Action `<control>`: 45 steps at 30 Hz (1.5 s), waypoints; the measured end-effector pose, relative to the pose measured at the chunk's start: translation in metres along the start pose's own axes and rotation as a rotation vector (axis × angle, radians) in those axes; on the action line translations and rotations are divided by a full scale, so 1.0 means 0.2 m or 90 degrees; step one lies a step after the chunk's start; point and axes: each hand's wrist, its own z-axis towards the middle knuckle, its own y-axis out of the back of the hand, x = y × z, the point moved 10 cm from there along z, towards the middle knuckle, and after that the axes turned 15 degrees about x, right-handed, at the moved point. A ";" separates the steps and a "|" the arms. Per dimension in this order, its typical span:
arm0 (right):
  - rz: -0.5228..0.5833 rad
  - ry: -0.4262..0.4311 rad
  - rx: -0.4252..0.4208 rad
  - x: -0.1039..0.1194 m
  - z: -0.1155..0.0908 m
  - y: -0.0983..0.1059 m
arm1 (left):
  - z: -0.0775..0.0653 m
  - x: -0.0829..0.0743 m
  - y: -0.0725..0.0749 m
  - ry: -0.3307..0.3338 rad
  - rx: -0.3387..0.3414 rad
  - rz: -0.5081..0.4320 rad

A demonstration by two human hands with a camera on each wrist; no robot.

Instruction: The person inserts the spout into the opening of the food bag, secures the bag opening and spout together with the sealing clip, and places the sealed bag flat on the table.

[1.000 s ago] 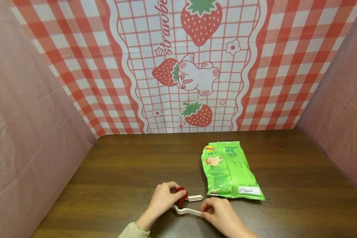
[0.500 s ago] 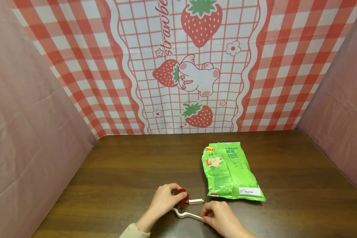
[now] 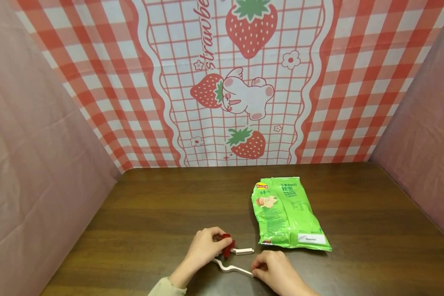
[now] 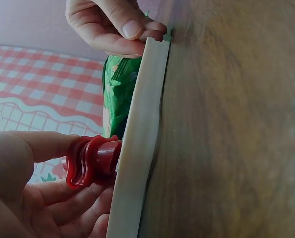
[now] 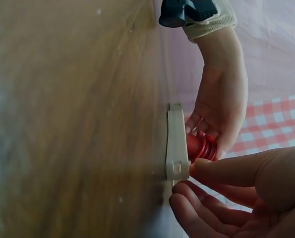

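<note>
An unfolded white bag clip (image 3: 229, 269) with a red ribbed cap (image 4: 92, 161) lies on the brown table. My left hand (image 3: 203, 248) pinches the cap between thumb and fingers. The clip's two white arms spread apart to the right; the shorter-looking far arm (image 3: 243, 251) points at the snack bag. At the free end of the curved near arm (image 5: 177, 144), my right hand (image 3: 275, 269) has its fingertips, with thumb and fingers apart and loosely bent. The clip's hinge is hidden by my left hand.
A green snack bag (image 3: 290, 213) lies flat just beyond my right hand. Behind the table (image 3: 163, 201) hangs a strawberry-print checked cloth (image 3: 229, 119). Plain pinkish cloths (image 3: 48, 135) close off both sides.
The clip's near arm has swung slightly towards me, widening the gap between the arms. My right hand has shifted a little the same way; my left hand keeps its hold on the cap.
</note>
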 end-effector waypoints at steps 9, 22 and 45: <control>0.058 -0.017 0.005 -0.01 -0.01 0.04 | 0.01 -0.02 0.01 -0.010 0.010 -0.032; 0.015 -0.030 0.006 -0.02 0.02 0.20 | 0.07 -0.07 0.03 -0.017 0.003 -0.020; -0.016 -0.107 -0.058 -0.13 0.11 0.42 | 0.15 -0.10 0.04 -0.019 -0.018 -0.036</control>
